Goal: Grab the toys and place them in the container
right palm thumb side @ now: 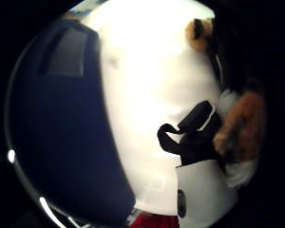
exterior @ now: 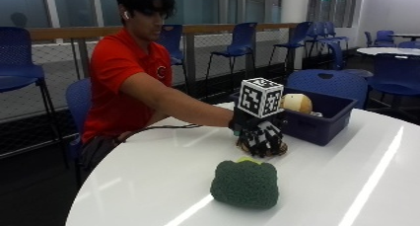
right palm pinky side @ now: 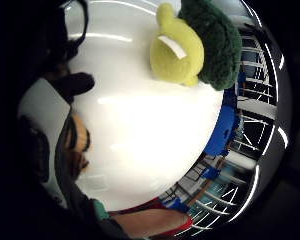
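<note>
White table (exterior: pixel 367 186): green plush (exterior: pixel 245 183), blue container (exterior: pixel 319 118).

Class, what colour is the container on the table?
Dark blue. The container shows best in the outside view, behind the gloved hand.

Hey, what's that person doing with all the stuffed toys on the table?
The person is tidying toys into the blue container. Their gloved right hand is down on the white table beside the container, fingers curled over a brown furry toy. A tan toy already sits in the container. A green plush toy and a yellow-green one lie side by side on the table, not yet picked up.
</note>
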Demonstrator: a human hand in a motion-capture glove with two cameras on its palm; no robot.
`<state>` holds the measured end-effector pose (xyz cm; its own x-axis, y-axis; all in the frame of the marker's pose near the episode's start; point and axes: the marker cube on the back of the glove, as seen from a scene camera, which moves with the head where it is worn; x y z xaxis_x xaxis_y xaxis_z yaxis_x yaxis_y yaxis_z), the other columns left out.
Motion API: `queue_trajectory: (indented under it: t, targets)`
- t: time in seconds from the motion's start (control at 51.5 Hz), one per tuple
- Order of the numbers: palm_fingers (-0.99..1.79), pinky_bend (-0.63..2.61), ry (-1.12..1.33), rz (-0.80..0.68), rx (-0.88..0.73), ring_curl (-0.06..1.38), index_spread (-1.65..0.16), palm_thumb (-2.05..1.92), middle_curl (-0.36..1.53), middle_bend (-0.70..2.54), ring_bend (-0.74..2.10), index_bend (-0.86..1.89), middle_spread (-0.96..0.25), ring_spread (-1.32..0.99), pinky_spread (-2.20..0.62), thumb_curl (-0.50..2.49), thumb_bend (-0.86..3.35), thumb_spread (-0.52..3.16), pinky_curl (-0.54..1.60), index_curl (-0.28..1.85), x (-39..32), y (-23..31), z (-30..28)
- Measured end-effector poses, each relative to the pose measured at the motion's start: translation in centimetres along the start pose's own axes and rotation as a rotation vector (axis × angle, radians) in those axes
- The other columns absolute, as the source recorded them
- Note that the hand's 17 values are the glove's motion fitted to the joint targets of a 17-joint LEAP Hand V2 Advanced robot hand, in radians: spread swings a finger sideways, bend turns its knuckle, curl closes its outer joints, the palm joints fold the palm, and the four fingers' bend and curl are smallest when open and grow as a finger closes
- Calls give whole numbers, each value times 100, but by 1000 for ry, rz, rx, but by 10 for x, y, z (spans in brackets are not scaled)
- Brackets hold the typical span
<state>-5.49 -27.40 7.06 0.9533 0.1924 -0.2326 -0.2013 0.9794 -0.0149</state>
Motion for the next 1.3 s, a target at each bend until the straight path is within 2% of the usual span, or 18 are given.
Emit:
queue_trajectory:
  t: [0.136,0.291,0.447,0.641,0.99,1.165,1.301]
  targets:
    - [106,107,-17,-54,76,39,-37,55,28,34,82,44,-31,-44,-43,58,18,114,38,56,3,-7,-2]
    - [122,103,-31,-92,128,47,-36,60,39,54,94,59,-39,-48,-43,68,18,100,41,71,8,-16,-4]
    - [123,103,-48,-121,149,53,-32,58,49,74,103,73,-42,-48,-43,76,16,91,43,83,10,-17,-6]
    - [117,107,-124,-107,116,57,-29,55,58,84,112,80,-42,-46,-43,86,15,85,47,91,19,-17,-14]
    - [111,111,-122,-139,283,60,-25,52,67,88,118,83,-40,-43,-44,103,16,80,50,100,16,2,-141]
    - [110,112,-140,-187,351,60,-24,50,71,87,119,82,-41,-42,-43,111,15,79,51,103,-17,21,-203]
    - [109,112,-161,-224,357,60,-23,49,73,85,120,82,-41,-42,-43,117,16,79,52,104,-54,30,-227]
